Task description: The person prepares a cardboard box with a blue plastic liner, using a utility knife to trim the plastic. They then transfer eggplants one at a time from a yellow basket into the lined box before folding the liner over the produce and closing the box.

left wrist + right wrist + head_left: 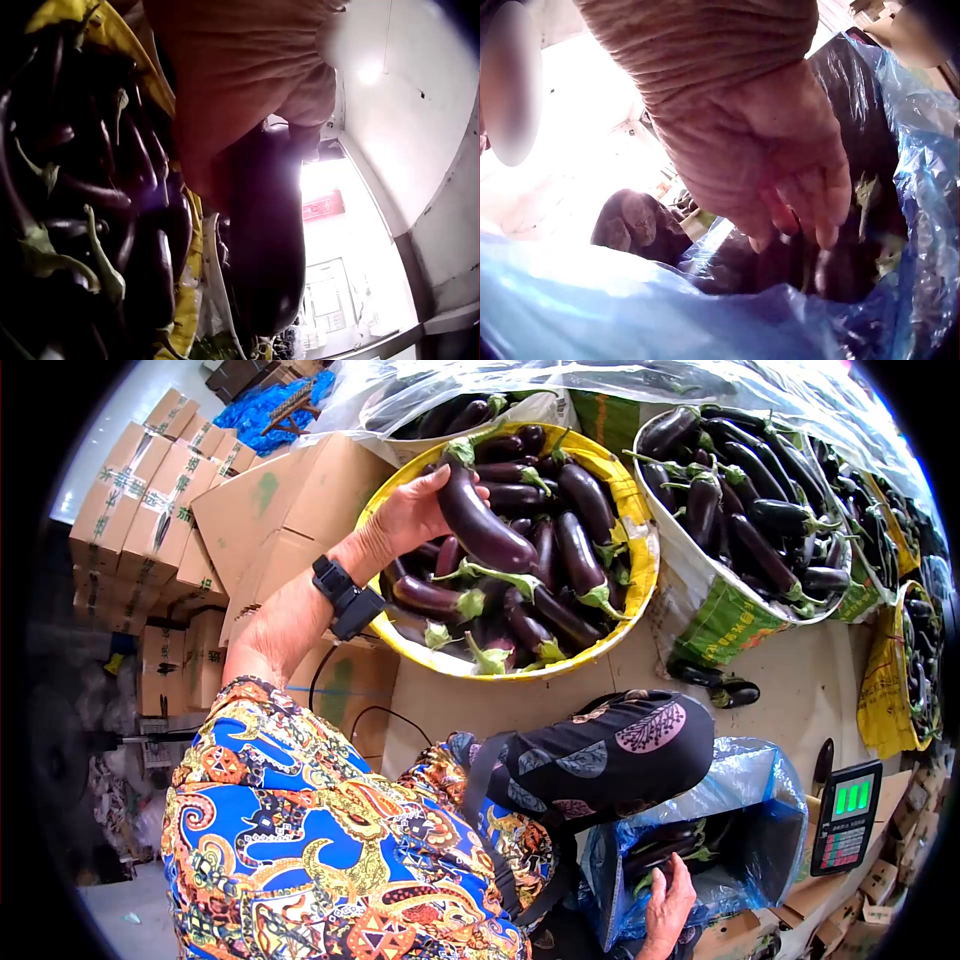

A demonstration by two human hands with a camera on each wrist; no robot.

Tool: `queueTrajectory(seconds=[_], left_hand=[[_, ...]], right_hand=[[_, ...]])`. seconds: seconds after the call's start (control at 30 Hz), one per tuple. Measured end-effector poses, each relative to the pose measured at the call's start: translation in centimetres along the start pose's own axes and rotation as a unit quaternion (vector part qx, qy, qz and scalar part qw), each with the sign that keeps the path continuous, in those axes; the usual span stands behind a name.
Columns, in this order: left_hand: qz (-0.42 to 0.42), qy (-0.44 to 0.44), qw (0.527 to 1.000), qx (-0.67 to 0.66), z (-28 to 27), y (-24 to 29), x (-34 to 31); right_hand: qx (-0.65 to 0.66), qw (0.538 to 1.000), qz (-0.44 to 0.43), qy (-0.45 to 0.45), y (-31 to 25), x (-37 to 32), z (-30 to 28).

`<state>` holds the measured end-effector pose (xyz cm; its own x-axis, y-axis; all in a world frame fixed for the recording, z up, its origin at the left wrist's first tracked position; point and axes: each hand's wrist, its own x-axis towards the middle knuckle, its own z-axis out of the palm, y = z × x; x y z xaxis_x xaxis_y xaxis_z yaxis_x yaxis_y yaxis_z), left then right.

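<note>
My left hand [412,515] grips a large, glossy purple eggplant [487,530] near its green cap, above a yellow-rimmed basket [648,565] full of eggplants. The left wrist view has this eggplant [270,247] hanging below the palm, with the basket's heap beside it. Low in the head view, my right hand [670,908] reaches into a box lined with blue plastic [775,775]. Dark eggplants [660,848] lie inside that box. In the right wrist view the fingers [825,225] point down at them, loosely bent, with nothing gripped.
More eggplants fill a white sack [660,575] and a yellow sack [880,705] at the right. Two loose eggplants [715,682] lie on the floor. A scale display [848,817] stands beside the lined box. Cardboard boxes [150,500] are stacked at left. A bent knee [630,750] lies between basket and box.
</note>
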<state>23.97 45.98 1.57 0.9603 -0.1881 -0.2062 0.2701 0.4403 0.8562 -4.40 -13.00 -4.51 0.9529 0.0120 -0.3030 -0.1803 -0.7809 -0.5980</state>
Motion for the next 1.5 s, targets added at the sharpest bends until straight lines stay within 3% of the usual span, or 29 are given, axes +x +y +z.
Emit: queueTrajectory(seconds=[0.1,0.3,0.37,0.53,0.57,0.67,0.73,0.83,0.87,0.93,0.97,1.07,1.1,1.17,1.23,1.3,1.37,1.4,1.43,1.5], left_hand=[[-0.034,-0.017,0.999,-0.010,1.8,-1.6,0.5],[-0.071,-0.054,0.996,-0.015,5.9,-3.8,1.2],[-0.066,-0.030,0.997,0.020,8.4,-3.3,1.1],[0.007,-0.197,0.980,0.008,7.3,-5.2,3.8],[0.013,-0.019,1.000,0.014,6.5,-5.4,4.3],[-0.031,-0.118,0.991,0.055,6.2,-4.3,6.5],[-0.070,-0.156,0.984,0.057,8.6,-5.2,7.8],[-0.104,-0.200,0.971,0.077,17.6,-6.7,6.7],[-0.072,-0.188,0.972,0.117,21.7,-7.1,5.5],[-0.082,-0.282,0.941,0.166,26.9,-8.2,4.7],[-0.079,-0.273,0.942,0.181,29.9,-8.8,3.3],[-0.122,-0.355,0.895,0.240,35.9,-10.1,1.4],[-0.095,-0.333,0.896,0.277,37.4,-11.0,0.3],[-0.104,-0.370,0.867,0.316,38.8,-12.5,0.1],[-0.172,-0.410,0.820,0.360,39.9,-13.5,0.2],[-0.131,-0.423,0.810,0.384,40.8,-15.7,0.0],[-0.174,-0.451,0.765,0.426,42.1,-17.0,0.2],[-0.203,-0.454,0.769,0.402,42.8,-17.5,-0.4],[-0.202,-0.473,0.738,0.437,43.0,-18.2,0.0],[-0.162,-0.498,0.720,0.455,43.3,-19.6,0.1]], right_hand=[[0.024,0.999,0.013,-0.029,-0.8,-0.6,-0.4],[0.004,1.000,0.011,0.012,-0.2,-2.1,-0.7],[0.033,0.997,0.064,0.010,-1.0,-2.4,-1.3],[-0.007,0.993,-0.006,0.114,0.5,-4.0,-0.4],[-0.019,0.993,-0.002,0.117,0.5,-4.4,0.1],[0.024,0.992,-0.005,0.125,1.2,-4.9,2.3],[0.046,0.992,0.020,0.112,0.3,-5.3,2.4],[0.057,0.992,0.041,0.107,-0.1,-5.8,1.6],[0.054,0.989,0.026,0.133,0.7,-6.2,2.1],[0.056,0.985,0.040,0.156,0.7,-6.9,2.1],[0.052,0.984,0.047,0.165,0.3,-7.4,1.5],[0.036,0.979,0.056,0.194,-0.2,-8.9,1.0],[0.032,0.979,0.069,0.191,-0.4,-9.5,1.0],[0.044,0.977,0.079,0.191,-0.9,-10.2,0.7],[0.076,0.975,0.144,0.148,-0.8,-11.0,0.9],[0.070,0.976,0.133,0.155,-0.7,-11.4,1.3],[0.072,0.975,0.127,0.166,-0.9,-11.5,1.2],[0.078,0.974,0.126,0.174,-1.2,-11.6,0.9],[0.083,0.972,0.125,0.181,-1.4,-11.6,0.6],[0.083,0.971,0.120,0.192,-1.6,-11.6,0.3]])
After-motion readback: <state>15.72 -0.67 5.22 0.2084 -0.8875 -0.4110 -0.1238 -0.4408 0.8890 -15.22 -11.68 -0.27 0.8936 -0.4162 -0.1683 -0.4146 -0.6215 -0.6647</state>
